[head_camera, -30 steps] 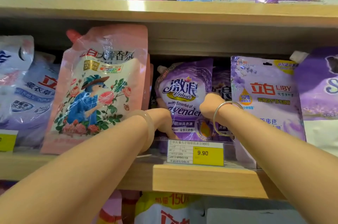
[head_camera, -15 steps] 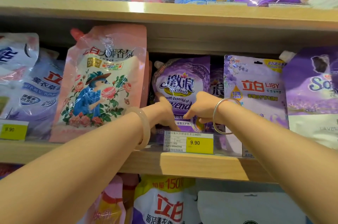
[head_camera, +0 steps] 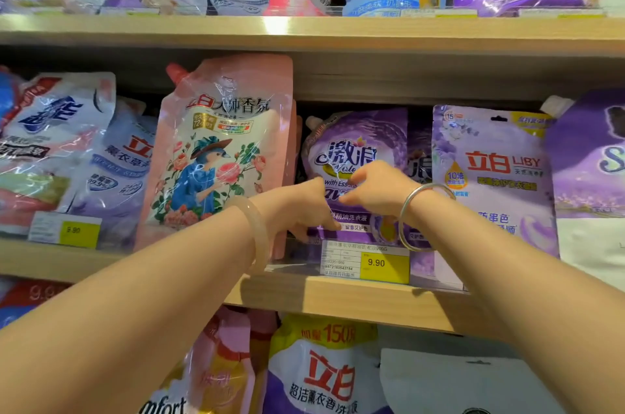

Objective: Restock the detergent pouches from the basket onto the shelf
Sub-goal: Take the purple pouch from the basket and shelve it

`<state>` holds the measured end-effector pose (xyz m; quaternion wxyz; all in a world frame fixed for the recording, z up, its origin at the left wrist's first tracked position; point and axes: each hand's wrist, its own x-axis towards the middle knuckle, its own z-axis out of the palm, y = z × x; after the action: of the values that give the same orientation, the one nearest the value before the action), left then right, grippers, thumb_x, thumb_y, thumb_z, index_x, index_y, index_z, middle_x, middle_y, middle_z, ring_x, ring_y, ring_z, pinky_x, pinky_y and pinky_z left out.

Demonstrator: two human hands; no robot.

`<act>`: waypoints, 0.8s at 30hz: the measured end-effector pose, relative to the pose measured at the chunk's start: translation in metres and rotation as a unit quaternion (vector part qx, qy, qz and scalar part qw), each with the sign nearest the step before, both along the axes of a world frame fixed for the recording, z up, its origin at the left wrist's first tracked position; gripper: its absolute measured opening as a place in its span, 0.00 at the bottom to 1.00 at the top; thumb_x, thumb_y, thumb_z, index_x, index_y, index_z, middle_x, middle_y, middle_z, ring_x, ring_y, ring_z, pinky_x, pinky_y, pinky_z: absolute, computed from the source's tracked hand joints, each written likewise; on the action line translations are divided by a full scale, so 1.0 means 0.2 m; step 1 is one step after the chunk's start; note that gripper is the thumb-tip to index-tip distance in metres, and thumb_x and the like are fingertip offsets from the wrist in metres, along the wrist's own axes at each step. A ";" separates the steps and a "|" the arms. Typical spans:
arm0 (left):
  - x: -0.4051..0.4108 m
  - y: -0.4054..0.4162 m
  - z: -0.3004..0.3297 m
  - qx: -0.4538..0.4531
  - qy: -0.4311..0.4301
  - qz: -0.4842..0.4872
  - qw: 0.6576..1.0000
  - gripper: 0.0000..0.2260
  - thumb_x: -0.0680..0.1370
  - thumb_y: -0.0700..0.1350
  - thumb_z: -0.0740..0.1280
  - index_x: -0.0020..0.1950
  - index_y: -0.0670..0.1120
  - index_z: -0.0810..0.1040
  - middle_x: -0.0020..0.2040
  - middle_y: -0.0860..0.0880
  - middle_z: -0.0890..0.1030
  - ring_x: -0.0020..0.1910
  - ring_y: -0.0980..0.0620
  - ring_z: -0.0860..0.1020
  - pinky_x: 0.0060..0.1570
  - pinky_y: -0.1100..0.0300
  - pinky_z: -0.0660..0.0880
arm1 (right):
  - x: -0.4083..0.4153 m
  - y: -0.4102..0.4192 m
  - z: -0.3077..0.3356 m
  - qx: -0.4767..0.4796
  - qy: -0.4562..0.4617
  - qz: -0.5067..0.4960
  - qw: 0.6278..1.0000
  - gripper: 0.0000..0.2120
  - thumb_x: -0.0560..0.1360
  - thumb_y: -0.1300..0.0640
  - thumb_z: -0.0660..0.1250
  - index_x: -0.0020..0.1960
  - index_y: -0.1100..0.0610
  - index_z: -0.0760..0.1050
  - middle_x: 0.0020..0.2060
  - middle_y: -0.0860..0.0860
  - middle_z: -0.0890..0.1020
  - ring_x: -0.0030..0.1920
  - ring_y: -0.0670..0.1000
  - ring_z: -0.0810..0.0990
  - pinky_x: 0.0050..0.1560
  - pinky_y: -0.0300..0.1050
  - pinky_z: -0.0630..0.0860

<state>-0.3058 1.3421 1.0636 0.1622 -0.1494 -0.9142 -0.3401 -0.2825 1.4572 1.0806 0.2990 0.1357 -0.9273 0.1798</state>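
Both hands, left hand [head_camera: 297,207] & right hand [head_camera: 375,190], rest on the front of the upright purple lavender detergent pouch [head_camera: 358,156] on the wooden middle shelf [head_camera: 338,298], fingers loosely curled w/ no firm clamp, right hand slightly higher, pouch's long axis vertical.

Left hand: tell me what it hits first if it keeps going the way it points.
The left hand points into the shelf at the purple pouch; its fingertips already look on the pouch's lower front, though depth is unclear.
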 end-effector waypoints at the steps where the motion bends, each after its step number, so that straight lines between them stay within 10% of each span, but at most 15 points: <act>1: 0.03 -0.01 0.02 0.029 0.013 -0.007 0.999 0.28 0.74 0.40 0.69 0.71 0.45 0.60 0.62 0.42 0.72 0.55 0.43 0.77 0.52 0.49 0.79 | 0.02 -0.01 0.03 -0.068 0.055 0.013 0.996 0.18 0.74 0.57 0.67 0.62 0.65 0.76 0.59 0.61 0.80 0.55 0.57 0.80 0.55 0.51 0.76; 8: 0.33 -0.37 0.13 0.193 0.146 -0.074 0.967 0.09 0.76 0.36 0.66 0.55 0.38 0.78 0.48 0.38 0.82 0.38 0.47 0.82 0.42 0.55 0.81 | 0.24 -0.34 0.16 -0.228 0.206 0.161 0.938 0.05 0.67 0.63 0.67 0.39 0.59 0.82 0.42 0.60 0.85 0.47 0.61 0.83 0.51 0.57 0.80; 20: 1.34 -1.97 -0.33 0.120 0.141 0.260 0.948 0.09 0.75 0.35 0.67 0.37 0.47 0.75 0.23 0.54 0.79 0.19 0.60 0.76 0.22 0.68 0.73 | 0.85 -1.99 -0.31 -0.207 -0.004 0.416 0.886 0.08 0.69 0.61 0.69 0.32 0.56 0.75 0.42 0.63 0.84 0.46 0.61 0.83 0.43 0.48 0.77; 24: 1.82 -2.57 -0.53 0.092 0.091 0.379 0.916 0.09 0.75 0.36 0.67 0.38 0.47 0.74 0.29 0.50 0.79 0.18 0.60 0.76 0.21 0.67 0.73 | 1.17 -2.60 -0.50 -0.196 -0.062 0.471 0.858 0.09 0.70 0.57 0.68 0.40 0.63 0.80 0.39 0.62 0.84 0.45 0.61 0.82 0.44 0.50 0.78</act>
<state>0.0575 0.8281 0.9585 0.3743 0.1935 -0.8484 -0.3203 -0.0493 0.9377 0.9800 0.1405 0.4833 -0.7150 0.4853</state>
